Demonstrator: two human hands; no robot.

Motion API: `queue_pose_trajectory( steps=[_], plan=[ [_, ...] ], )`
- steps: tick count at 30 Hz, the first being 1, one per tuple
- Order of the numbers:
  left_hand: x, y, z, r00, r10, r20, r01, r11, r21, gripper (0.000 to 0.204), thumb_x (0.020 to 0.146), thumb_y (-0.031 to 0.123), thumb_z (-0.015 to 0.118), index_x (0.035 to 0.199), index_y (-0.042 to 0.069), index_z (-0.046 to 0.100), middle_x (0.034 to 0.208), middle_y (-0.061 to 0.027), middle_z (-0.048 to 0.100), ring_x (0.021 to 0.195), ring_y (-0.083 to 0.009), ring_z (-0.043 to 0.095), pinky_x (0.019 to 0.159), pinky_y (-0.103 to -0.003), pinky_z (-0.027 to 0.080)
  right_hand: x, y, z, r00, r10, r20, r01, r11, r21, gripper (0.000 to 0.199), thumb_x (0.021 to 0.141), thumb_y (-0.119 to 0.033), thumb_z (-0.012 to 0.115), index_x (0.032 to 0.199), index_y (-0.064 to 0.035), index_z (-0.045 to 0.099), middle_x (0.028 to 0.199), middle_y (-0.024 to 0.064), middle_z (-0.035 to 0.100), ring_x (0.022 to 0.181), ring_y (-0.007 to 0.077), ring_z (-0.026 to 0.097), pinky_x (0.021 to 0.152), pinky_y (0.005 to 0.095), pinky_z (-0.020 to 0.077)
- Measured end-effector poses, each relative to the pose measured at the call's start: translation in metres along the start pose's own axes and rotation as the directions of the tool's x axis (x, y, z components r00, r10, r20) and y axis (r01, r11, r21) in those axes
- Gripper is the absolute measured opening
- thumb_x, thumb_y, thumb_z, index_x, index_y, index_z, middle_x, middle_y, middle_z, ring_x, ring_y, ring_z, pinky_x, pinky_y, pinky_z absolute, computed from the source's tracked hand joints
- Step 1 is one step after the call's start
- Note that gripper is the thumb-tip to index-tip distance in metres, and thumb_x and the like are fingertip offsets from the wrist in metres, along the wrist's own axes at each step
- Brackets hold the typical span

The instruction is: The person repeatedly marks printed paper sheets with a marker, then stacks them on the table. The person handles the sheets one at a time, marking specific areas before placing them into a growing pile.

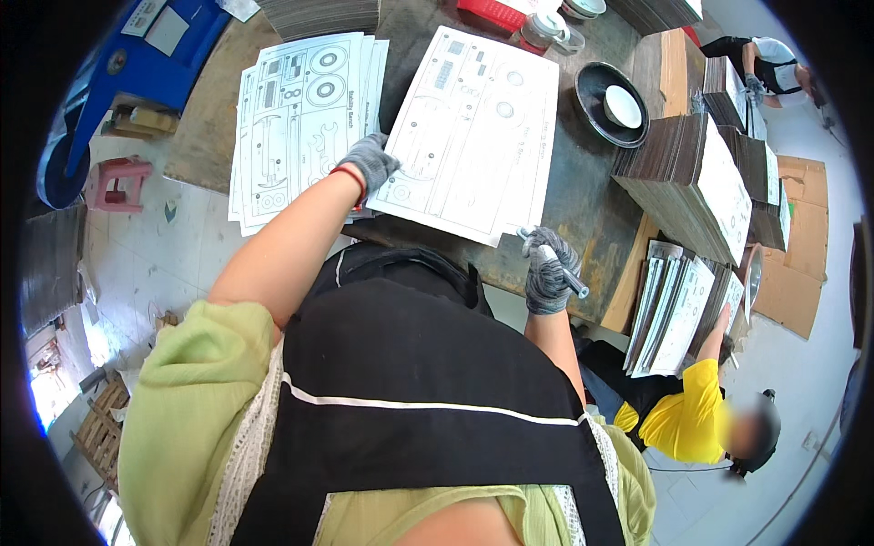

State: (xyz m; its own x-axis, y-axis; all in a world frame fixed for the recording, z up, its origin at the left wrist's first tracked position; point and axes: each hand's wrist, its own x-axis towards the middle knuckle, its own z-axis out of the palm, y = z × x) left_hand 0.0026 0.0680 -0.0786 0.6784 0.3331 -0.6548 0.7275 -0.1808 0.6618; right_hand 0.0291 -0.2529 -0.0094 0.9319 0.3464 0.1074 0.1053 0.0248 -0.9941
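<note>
A white printed board (473,136) with line drawings of tools and round shapes lies tilted on the dark table in front of me. My left hand (370,164), in a grey glove, grips its left edge with the fingers closed. Beside the board's lower right corner, my right hand (550,271), also gloved, is closed around a slim silver rod-shaped tool (579,289) whose ends stick out of the fist. Left of the board lies a stack of similar printed sheets (296,127), partly fanned out. What lies under my left fingers is hidden.
A black bowl (592,100) with a white cup (623,106) and a glass jar (539,31) stand at the back right. Tall stacks of boards (678,182) line the right side. There a person in yellow (683,414) handles more boards. A pink stool (118,185) stands at left.
</note>
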Motion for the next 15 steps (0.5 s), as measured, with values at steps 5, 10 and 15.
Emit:
queue_pose_trajectory(
  steps=[5,10,15],
  plan=[
    [-0.028,-0.038,-0.052,0.994,0.095,-0.046,-0.096,0.629,-0.772,0.041,0.079,-0.013,0.045,0.120,-0.006,0.044,0.110,-0.0159,0.057,0.094,-0.0203,0.059,0.083,-0.027,0.052,0.012,0.011,0.002,0.997,-0.037,0.061,0.043,0.994,-0.103,0.019,0.074,-0.013,0.052,0.064,0.0016,0.057,0.062,0.0081,0.056,0.061,0.0185,0.053,0.068,0.0332,0.0461],
    [-0.015,-0.058,-0.024,0.974,0.225,-0.026,-0.141,0.514,-0.846,0.033,0.082,-0.006,0.049,0.115,0.001,0.052,0.103,-0.0138,0.061,0.093,-0.0212,0.061,0.081,-0.032,0.054,0.029,0.020,0.004,0.993,-0.088,0.085,0.107,0.961,-0.256,0.029,0.080,-0.023,0.053,0.064,0.0012,0.057,0.059,0.0070,0.054,0.058,0.0167,0.052,0.069,0.0334,0.0472],
    [0.000,-0.002,0.041,0.998,0.058,-0.015,-0.059,0.997,-0.041,0.034,0.084,-0.003,0.056,0.117,-0.001,0.048,0.106,-0.0144,0.061,0.094,-0.0216,0.060,0.083,-0.028,0.050,0.045,0.031,0.004,0.988,-0.144,-0.048,0.130,0.967,-0.219,0.034,0.085,-0.027,0.050,0.069,0.0001,0.060,0.059,0.0049,0.055,0.057,0.0150,0.052,0.065,0.0323,0.0463]
  ],
)
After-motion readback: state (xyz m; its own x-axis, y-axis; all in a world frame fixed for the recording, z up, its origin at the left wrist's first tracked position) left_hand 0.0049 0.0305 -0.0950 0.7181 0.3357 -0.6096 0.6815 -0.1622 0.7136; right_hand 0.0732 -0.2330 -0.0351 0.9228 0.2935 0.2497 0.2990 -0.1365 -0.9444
